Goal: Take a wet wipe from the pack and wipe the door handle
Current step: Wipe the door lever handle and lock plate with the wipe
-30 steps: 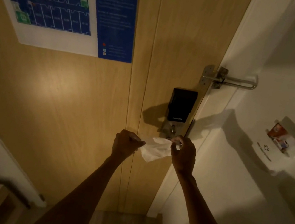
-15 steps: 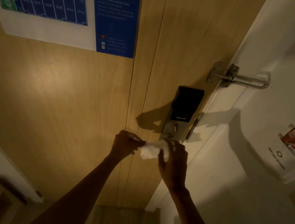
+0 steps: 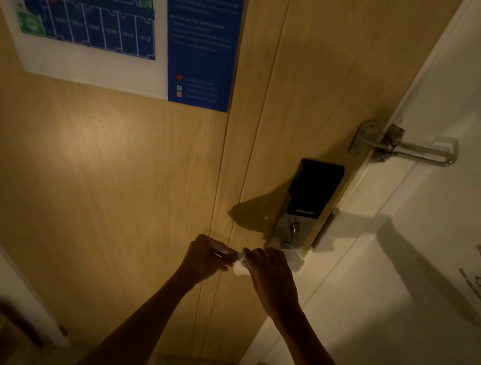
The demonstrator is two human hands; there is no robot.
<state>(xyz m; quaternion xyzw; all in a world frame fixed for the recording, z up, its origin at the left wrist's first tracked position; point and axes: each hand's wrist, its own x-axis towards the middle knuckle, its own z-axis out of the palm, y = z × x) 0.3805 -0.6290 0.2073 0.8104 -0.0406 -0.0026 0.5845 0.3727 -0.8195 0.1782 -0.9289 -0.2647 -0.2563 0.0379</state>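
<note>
wet wipe (image 3: 239, 266) more bunched between hands

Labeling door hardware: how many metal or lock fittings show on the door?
2. The black lock unit sits at the door's right edge above both hands; the swing-bar guard is higher, bridging door and frame. The handle itself is mostly hidden.

Left hand (image 3: 207, 258): lower centre of frame, back toward the camera, fingers curled in to a pinch at its right edge. Left forearm: bare, rising from the bottom edge, leaning right. Right hand (image 3: 271, 276): just right of the left, nearly touching it, back up, fingers bent and pointing left. Right forearm: bare, running down to the lower right.
</note>
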